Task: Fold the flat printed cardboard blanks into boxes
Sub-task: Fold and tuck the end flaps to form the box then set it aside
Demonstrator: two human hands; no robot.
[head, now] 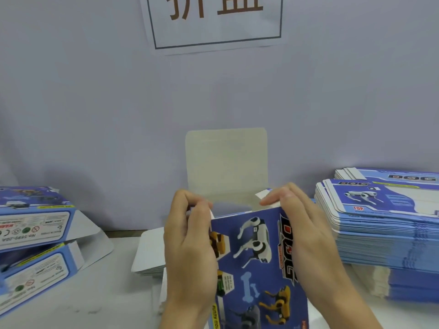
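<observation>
two hands hold a half-formed box (256,262) upright, close to the camera. left hand (190,248) curls round the box's left side, fingertips folding in a small side flap. right hand (306,231) grips the right edge, thumb pressing the other flap inward. behind the hands the box's plain lid flap (226,162) stands straight up, not yet tucked. right of the box sits a tall stack of flat blanks (384,224); left of it lie finished boxes (35,233) on their sides. thin card like this is probably light, stiff along its creases and easily dented, so holding by edges seems best. the box's bottom is cut off; a wall sign (216,20) is cropped.
</observation>
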